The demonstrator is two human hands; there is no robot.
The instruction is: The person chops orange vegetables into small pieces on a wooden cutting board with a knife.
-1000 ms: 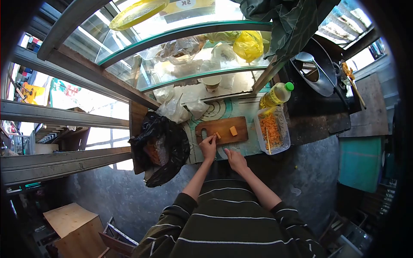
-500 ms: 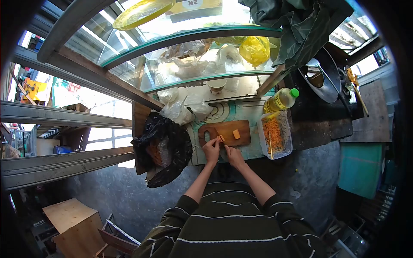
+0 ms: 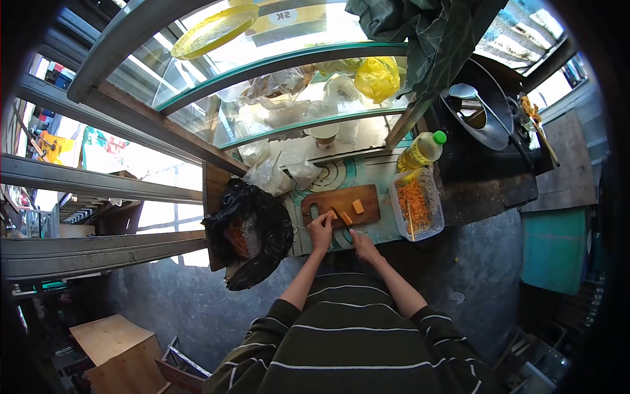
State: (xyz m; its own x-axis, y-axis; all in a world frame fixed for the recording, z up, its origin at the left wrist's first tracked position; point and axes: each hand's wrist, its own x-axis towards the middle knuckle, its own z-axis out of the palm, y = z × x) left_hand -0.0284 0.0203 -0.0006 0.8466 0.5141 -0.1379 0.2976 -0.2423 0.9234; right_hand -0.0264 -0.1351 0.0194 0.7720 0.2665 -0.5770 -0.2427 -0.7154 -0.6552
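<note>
A wooden cutting board [image 3: 312, 205] with a handle hole lies on the table below the glass case. My left hand [image 3: 320, 232] is at its left part, fingertips pinched on a small orange food piece [image 3: 333, 214]. In my right hand [image 3: 365, 249], closed round the handle, is a knife [image 3: 342, 220] with a dark blade angled up and left over the board. Beside the blade rests another orange piece [image 3: 347, 217]. A larger orange block [image 3: 357, 207] sits farther right on the board.
Right of the board stands a clear plastic container [image 3: 430, 228] of orange bits with a stick in it. An oil bottle [image 3: 422, 151] with a green cap is behind it. A black plastic bag [image 3: 275, 226] lies at left; a wok [image 3: 489, 128] sits at far right.
My right hand has moved slightly right and toward me, and more of the blade shows. A cut orange piece now lies apart, right of the blade. The view has shifted slightly.
</note>
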